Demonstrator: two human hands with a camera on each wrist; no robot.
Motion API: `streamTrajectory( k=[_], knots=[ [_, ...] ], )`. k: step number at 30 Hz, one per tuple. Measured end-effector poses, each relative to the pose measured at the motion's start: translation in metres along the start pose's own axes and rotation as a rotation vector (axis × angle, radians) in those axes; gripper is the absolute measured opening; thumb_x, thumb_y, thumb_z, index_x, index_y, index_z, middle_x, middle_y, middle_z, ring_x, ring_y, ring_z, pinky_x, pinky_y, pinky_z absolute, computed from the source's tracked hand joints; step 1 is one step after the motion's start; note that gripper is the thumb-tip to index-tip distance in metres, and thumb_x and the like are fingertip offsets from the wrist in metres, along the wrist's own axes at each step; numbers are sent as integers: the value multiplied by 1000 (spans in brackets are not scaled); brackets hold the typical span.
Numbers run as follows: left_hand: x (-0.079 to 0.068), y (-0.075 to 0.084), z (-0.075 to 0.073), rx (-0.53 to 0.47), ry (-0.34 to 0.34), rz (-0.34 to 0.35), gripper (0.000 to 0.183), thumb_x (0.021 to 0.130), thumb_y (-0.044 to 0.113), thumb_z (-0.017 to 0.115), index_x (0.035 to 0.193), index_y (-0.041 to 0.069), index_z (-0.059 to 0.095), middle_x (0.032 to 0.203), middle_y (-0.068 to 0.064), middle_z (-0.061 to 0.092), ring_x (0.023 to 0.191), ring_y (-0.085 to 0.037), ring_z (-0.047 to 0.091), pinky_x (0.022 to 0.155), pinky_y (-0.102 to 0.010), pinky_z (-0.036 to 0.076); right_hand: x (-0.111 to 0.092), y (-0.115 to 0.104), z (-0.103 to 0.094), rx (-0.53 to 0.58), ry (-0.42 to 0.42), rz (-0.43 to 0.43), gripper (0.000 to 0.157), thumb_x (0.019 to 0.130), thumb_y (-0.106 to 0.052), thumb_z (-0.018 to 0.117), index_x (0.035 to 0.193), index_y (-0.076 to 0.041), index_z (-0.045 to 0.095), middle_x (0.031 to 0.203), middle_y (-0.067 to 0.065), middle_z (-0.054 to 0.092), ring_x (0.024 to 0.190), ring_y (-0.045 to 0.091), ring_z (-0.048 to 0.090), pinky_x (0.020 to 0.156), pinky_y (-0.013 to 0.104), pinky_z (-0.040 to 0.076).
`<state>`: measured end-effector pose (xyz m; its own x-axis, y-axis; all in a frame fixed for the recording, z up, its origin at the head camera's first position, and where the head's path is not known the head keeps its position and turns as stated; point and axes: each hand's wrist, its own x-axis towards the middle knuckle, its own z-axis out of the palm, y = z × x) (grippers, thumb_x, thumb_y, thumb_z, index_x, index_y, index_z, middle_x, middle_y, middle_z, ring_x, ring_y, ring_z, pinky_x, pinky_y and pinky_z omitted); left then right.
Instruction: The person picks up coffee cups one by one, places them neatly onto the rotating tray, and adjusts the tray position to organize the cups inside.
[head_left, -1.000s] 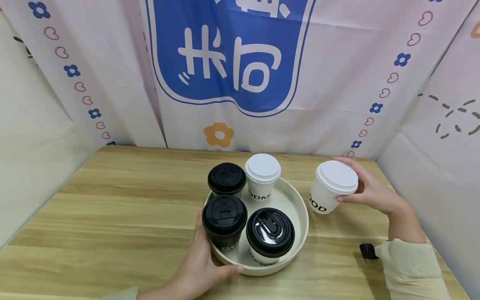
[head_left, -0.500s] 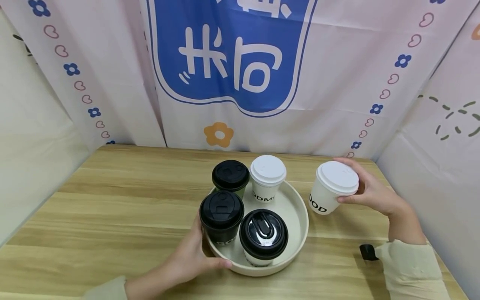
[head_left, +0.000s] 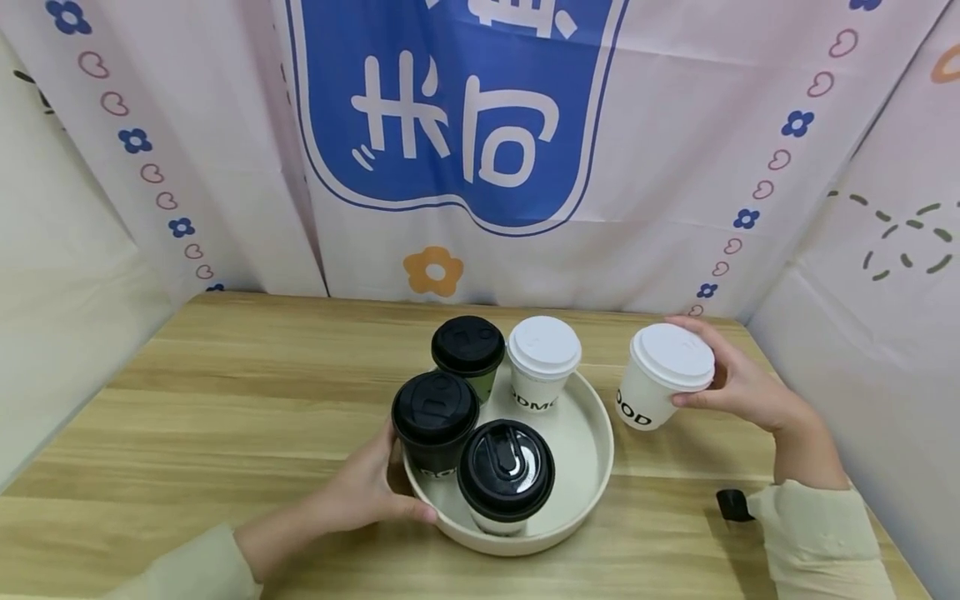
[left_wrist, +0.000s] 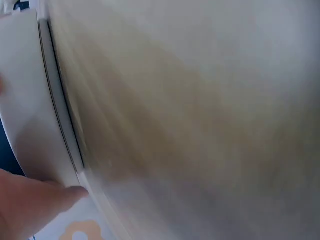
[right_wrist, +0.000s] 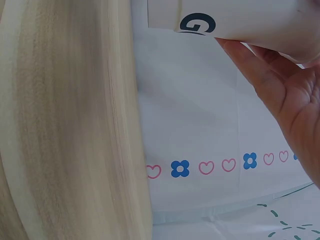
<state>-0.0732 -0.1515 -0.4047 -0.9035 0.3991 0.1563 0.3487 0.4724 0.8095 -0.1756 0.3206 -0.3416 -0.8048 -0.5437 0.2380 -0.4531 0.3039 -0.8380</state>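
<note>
In the head view a round cream tray [head_left: 592, 467] bears lidded paper coffee cups. A dark cup [head_left: 435, 412] stands at its left, a black-lidded white cup [head_left: 506, 475] at the front, a green cup with a black lid [head_left: 468, 346] and a white cup [head_left: 543, 362] at the back. My left hand [head_left: 367, 492] grips the tray's left side, thumb on the outer wall; its fingers are mostly hidden by the dark cup. My right hand [head_left: 738, 383] holds another white paper cup [head_left: 652, 383] off the table, right of the tray and slightly tilted.
The wooden table [head_left: 225, 400] spreads under the tray, meeting a printed cloth backdrop [head_left: 660, 208] behind and white cloth walls [head_left: 67, 275] at the sides. A small black object [head_left: 733, 505] shows beside the right sleeve [head_left: 817, 533].
The tray and its cups have turned clockwise: front cup leftward, back cups to the right. My left hand has moved left and a little away from me with it. The right hand stays nearly still.
</note>
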Motion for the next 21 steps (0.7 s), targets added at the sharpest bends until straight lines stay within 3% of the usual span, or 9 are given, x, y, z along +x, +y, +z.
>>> streamTrajectory(
  k=[1,3,7,15,21],
  knots=[
    [1,-1,-2,5,-11,5,123,60,39,95,155,11,22,153,-13,45,141,-34,41,119,-35,31,0,0,0,3,0,-1,94,75,17,74,154,-9,29,137,-7,48,118,3,52,89,17,54],
    [4,-2,-5,17,-35,-1,123,60,41,94,155,10,22,153,-14,45,141,-35,41,119,-45,33,0,0,-1,9,-1,-7,94,75,18,74,154,-10,30,138,-7,48,119,3,52,89,17,54],
    [8,-5,-10,6,-87,-17,123,61,44,93,156,10,21,156,-15,41,145,-36,35,119,-56,27,0,0,-2,27,3,-21,94,74,19,73,154,-9,30,139,-8,47,119,2,52,90,16,53],
    [17,-14,-21,50,-152,12,128,63,48,91,158,9,15,158,-17,36,147,-35,32,118,-60,26,0,0,-3,51,7,-42,94,73,21,73,152,-7,31,139,-9,48,119,2,52,91,15,53],
    [24,-20,-26,22,-197,36,127,63,44,92,159,12,15,160,-17,33,148,-36,30,120,-56,23,-2,2,-3,42,9,-26,94,73,21,73,153,-7,31,139,-9,47,119,2,52,90,16,54]
  ],
)
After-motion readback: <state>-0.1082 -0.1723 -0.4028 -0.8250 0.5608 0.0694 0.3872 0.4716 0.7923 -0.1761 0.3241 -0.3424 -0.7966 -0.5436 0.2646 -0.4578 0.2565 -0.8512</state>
